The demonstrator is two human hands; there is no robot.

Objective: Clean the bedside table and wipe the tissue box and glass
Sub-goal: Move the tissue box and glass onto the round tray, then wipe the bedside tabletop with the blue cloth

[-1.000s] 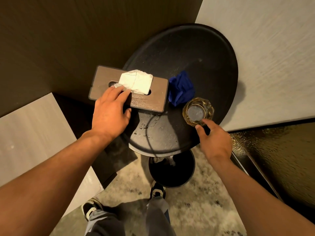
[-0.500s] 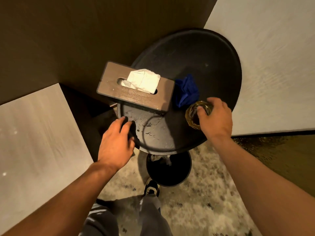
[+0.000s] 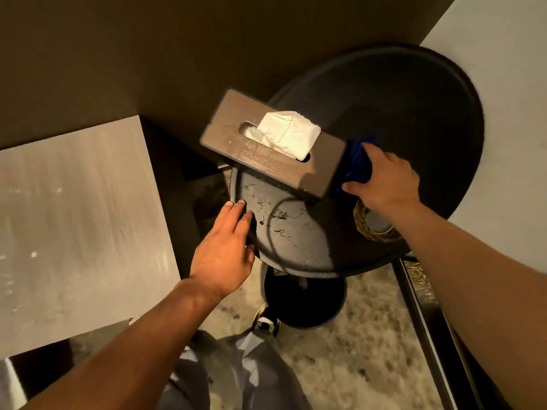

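Now the blue cloth is being grasped by the right hand, just right of the tissue box and beyond the glass. The left hand is being rested flat on the table edge. Wiping seemingly comes next, calling for the cloth to be lifted.

Tissue box left of cloth; glass seemingly nearer.

We found the scene dim and warmly lit, with glare on the pale surface at left. Wide-angle distortion bent the edges; the floor appeared soft.
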